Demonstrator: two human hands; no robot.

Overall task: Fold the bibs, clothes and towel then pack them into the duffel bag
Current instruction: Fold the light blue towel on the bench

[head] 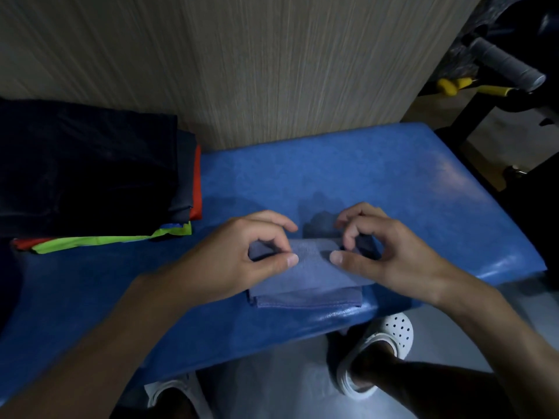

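A small grey-blue towel lies folded into a compact rectangle near the front edge of the blue padded bench. My left hand pinches the towel's upper left part between thumb and curled fingers. My right hand pinches its upper right part the same way. A stack of folded clothes and bibs, dark navy on top with red, green and blue edges showing, sits at the bench's left. No duffel bag is in view.
A wood-grain wall panel stands right behind the bench. Dark gym equipment with a grey padded roller and yellow parts is at the far right. My feet in white perforated clogs stand on the grey floor below the bench's front edge.
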